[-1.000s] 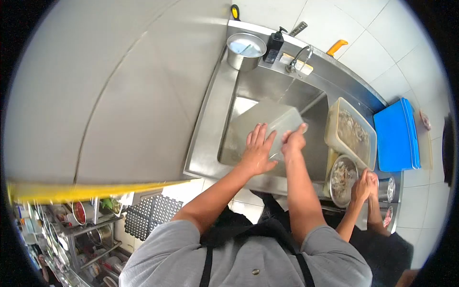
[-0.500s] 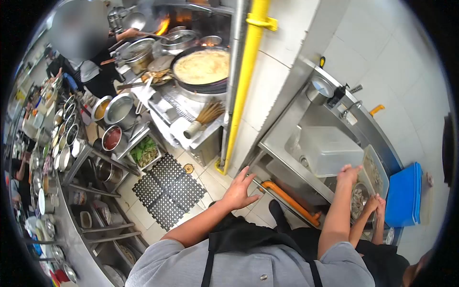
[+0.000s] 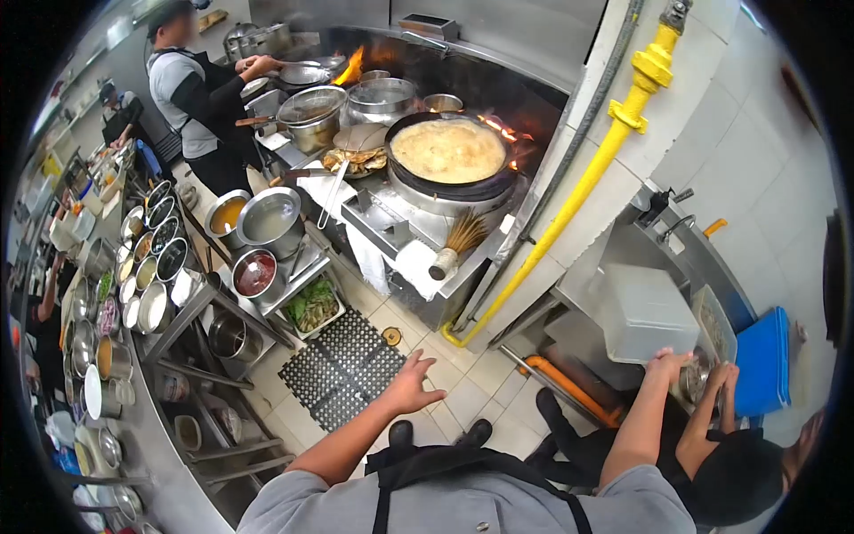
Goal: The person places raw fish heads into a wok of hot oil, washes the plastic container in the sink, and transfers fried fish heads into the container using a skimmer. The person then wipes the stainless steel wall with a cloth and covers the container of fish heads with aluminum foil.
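Observation:
My left hand is held out over the floor, fingers and thumb spread, holding nothing. Beneath it and to the left lies a black perforated floor mat. At the sink on the right, my right hand is beside the lower edge of a translucent plastic container. Its fingers look loosely stretched; whether they touch the container I cannot tell. Close by, another person's hands are over a metal bowl, which is partly hidden by the arms. A light tray stands behind the bowl.
A large wok of bubbling oil sits on the stove, flames behind it. A bamboo brush lies at the stove's front edge. A yellow pipe runs down the wall. A cook works at the far burners. A blue bin stands right.
The view has swung left and up, showing more of the stove and the cook. My left hand remains spread, and my right hand stays by the plastic container. The other person's head has come into view.

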The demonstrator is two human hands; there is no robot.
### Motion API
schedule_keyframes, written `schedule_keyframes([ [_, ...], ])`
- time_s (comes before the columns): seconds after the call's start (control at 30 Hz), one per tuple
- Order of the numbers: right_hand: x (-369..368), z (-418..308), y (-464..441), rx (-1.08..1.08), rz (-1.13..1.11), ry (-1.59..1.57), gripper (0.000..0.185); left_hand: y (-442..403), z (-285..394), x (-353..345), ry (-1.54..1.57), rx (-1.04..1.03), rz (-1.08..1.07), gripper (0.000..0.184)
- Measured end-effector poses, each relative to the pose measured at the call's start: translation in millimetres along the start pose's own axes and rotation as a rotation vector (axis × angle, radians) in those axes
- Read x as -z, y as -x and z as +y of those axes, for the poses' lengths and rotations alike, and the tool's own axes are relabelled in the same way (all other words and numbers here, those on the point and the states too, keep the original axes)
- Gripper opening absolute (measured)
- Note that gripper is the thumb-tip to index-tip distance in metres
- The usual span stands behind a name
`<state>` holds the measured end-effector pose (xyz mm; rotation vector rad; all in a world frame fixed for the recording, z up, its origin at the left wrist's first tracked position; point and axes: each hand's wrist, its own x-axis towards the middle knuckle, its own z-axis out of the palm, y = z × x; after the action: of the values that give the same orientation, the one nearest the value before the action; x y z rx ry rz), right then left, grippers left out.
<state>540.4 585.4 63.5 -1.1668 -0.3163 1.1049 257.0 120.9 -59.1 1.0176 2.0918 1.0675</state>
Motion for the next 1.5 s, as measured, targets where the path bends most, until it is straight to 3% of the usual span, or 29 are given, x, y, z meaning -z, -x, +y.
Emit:
schedule_keyframes([
  [0.1, 5.9, 11.6, -29.3, 0.048, -0.044, -0.057, 0.059, 31.0, -33.4, 30.3, -0.057, 0.041, 0.004, 0.079],
  [0.27, 16.7, -1.2, 44.8, 0.062, 0.024, -0.046, 0.061, 91.4, -74.8, 56.1, -0.132, 0.138, 0.107, 0.077],
  [0.33, 24.9, 6.2, 19.1, 0.042, -0.065, -0.038, 0.060, 118.0, -92.3, 51.4, -0.108, 0.262, 0.193, 0.078],
  [0.37, 28.3, 6.6, -2.4, 0.145, -0.216, -0.073, 0.061, 131.3, -96.2, 47.5, -0.105, 0.270, 0.227, 0.080],
  [0.47, 32.9, -5.5, -4.3, 0.075, -0.220, -0.211, 0.060, 170.4, -108.1, 30.8, -0.083, 0.315, 0.200, 0.080],
  [0.57, 43.1, 0.7, 9.9, 0.051, -0.142, -0.114, 0.058, 204.8, -95.3, 7.2, -0.056, 0.341, 0.192, 0.078],
  [0.73, 77.3, -38.2, 52.3, 0.003, -0.247, -0.072, 0.053, 245.1, -82.5, -18.0, 0.045, 0.342, 0.211, 0.075],
  [0.8, 106.7, -62.2, 95.1, 0.198, -0.573, 0.141, 0.039, 255.4, -74.5, -20.8, 0.017, 0.366, 0.259, 0.075],
  [0.83, 120.8, -61.1, 111.3, 0.196, -0.584, 0.141, 0.039, 257.9, -70.4, -20.0, 0.069, 0.404, 0.231, 0.074],
  [0.9, 146.6, -54.6, 146.1, 0.530, -0.853, 0.597, 0.026, 256.7, -71.5, -21.7, 0.141, 0.486, 0.184, 0.074],
  [0.93, 156.7, -43.1, 160.5, 0.560, -1.103, 0.564, 0.034, 253.2, -69.5, -20.5, 0.147, 0.488, 0.190, 0.074],
  [0.97, 162.2, -47.7, 203.4, 0.766, -1.189, 0.791, 0.045, 244.7, -65.3, -17.8, 0.249, 0.502, 0.148, 0.075],
  [1.0, 171.6, -25.1, 218.4, 0.815, -1.294, 0.909, 0.051, 232.8, -60.1, -13.3, 0.351, 0.512, 0.105, 0.075],
  [1.07, 191.3, 27.1, 257.3, 0.837, -1.701, 1.023, 0.051, 204.4, -35.5, 2.3, 0.280, 0.479, 0.075, 0.076],
  [1.13, 199.4, 69.0, 305.5, 1.053, -2.054, 0.821, 0.042, 179.2, -28.2, 13.0, 0.780, 0.648, 0.019, 0.081],
  [1.17, 206.7, 95.1, 326.4, 1.116, -2.175, 0.725, 0.037, 169.7, -43.9, 14.2, 0.788, 0.651, 0.019, 0.081],
  [1.23, 223.5, 149.0, 363.1, 1.152, -2.323, 0.553, 0.031, 142.1, -91.9, 14.6, 1.295, 0.804, -0.044, 0.080],
  [1.27, 226.1, 174.3, 377.8, 1.152, -2.331, 0.563, 0.031, 133.2, -107.6, 20.8, 1.306, 0.805, -0.048, 0.080],
  [1.33, 228.6, 209.9, 407.7, 1.260, -2.678, 0.787, 0.026, 128.1, -130.7, 40.1, 1.247, 0.669, 0.133, 0.058],
  [1.37, 225.7, 224.2, 417.0, 1.232, -2.699, 0.807, 0.026, 130.8, -146.1, 55.0, 1.156, 0.699, 0.245, 0.046],
  [1.4, 211.0, 235.8, 431.8, 1.139, -2.741, 0.722, 0.030, 127.8, -154.0, 73.0, 1.182, 0.720, 0.253, 0.046],
  [1.47, 193.2, 245.1, 470.6, 0.947, -2.854, 0.636, 0.033, 145.5, -180.3, 103.0, 1.117, 0.492, 0.462, 0.050],
  [1.5, 171.1, 238.5, 487.7, 0.945, -2.726, 0.625, 0.035, 156.3, -196.8, 119.8, 1.139, 0.529, 0.499, 0.050],
])
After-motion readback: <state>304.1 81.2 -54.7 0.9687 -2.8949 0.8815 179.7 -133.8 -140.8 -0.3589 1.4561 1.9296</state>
